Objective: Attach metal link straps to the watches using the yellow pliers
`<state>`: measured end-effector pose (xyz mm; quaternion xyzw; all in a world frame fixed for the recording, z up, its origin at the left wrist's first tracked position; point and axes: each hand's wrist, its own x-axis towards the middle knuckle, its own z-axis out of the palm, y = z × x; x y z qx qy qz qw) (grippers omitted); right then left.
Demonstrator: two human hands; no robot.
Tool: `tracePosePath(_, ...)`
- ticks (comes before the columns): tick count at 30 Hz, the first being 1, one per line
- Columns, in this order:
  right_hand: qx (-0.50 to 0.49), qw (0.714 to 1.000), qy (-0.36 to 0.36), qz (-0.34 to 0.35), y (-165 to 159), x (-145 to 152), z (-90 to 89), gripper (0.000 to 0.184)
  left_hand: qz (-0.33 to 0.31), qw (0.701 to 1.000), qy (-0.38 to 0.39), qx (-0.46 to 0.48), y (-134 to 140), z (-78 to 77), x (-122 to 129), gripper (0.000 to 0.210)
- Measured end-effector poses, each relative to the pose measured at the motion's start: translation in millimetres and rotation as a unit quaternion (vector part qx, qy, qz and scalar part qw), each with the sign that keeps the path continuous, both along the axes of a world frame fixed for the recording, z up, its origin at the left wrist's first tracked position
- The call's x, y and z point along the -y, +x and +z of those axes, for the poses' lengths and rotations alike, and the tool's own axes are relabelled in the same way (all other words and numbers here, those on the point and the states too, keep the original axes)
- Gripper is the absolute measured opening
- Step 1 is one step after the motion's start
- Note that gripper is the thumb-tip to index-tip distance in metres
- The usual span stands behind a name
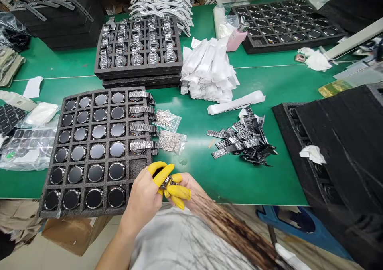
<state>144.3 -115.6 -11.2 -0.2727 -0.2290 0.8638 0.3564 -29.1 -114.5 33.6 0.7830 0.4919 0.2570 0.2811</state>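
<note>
Yellow finger covers sit on the fingers of both my hands, which meet at the table's front edge. Between them is a watch, mostly hidden by the fingers. My left hand is closed on it from the left, and my right hand pinches it from the right. Close to my left hand lies a black foam tray with round watch faces in its compartments. Several watches in its right column have metal link bands. Two small bags of metal pins lie beside the tray.
Loose dark link bands are heaped to the right, below white-wrapped strips. Behind stand stacked trays of banded watches, a pink bottle and another watch tray. Black foam covers the right side.
</note>
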Motion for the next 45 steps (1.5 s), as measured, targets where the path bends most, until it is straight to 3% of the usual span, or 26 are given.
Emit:
tracePosePath(5,0.014,0.998,-0.018,-0.061,-2,4,1.6,0.044,0.009,1.000,0.024,0.003,1,-0.8,2,0.073)
tracePosePath(8,0.029,0.995,-0.014,-0.096,-2,8,-0.8,0.042,-0.030,0.999,-0.002,0.042,1,4.1,2,0.066)
tracePosePath(11,0.035,0.995,-0.004,-0.097,-1,10,0.6,0.041,-0.056,0.994,-0.029,0.090,2,8.3,2,0.060)
tracePosePath(19,0.024,0.996,0.003,-0.089,-4,5,20.1,0.040,-0.039,0.987,-0.034,0.150,6,2.2,3,0.044)
tracePosePath(24,0.005,0.995,0.018,-0.096,-5,9,11.2,0.036,-0.030,0.974,-0.091,0.207,0,-2.6,6,0.044)
tracePosePath(27,0.007,0.995,0.012,-0.094,-1,9,3.3,0.040,-0.003,0.930,-0.211,0.300,-5,-4.4,7,0.050)
tracePosePath(29,0.016,0.995,0.028,-0.095,3,6,1.0,0.043,0.008,0.864,-0.328,0.381,-7,-3.9,9,0.049)
tracePosePath(31,0.046,0.989,0.092,-0.102,7,3,1.5,0.049,0.013,0.808,-0.392,0.439,-9,-1.2,12,0.053)
tracePosePath(33,0.094,0.971,0.198,-0.092,10,1,3.5,0.068,0.020,0.807,-0.375,0.457,-12,3.7,16,0.068)
tracePosePath(35,0.157,0.940,0.298,-0.054,10,2,4.8,0.080,0.034,0.873,-0.290,0.390,-17,9.8,19,0.072)
tracePosePath(37,0.230,0.900,0.371,-0.014,9,4,2.9,0.066,0.041,0.955,-0.177,0.235,-28,15.0,19,0.058)
tracePosePath(38,0.266,0.875,0.404,-0.003,9,5,0.5,0.055,0.042,0.977,-0.130,0.163,-35,16.6,18,0.049)
tracePosePath(40,0.328,0.815,0.478,-0.007,6,3,-6.8,0.048,0.043,0.995,-0.062,0.071,-51,17.4,13,0.039)
tracePosePath(42,0.378,0.749,0.544,-0.027,3,-4,-14.7,0.055,0.043,0.999,-0.005,0.012,-67,15.2,4,0.039)
tracePosePath(45,0.423,0.690,0.586,-0.038,-3,-22,-23.2,0.059,0.029,0.988,0.079,-0.132,-86,9.9,-10,0.041)
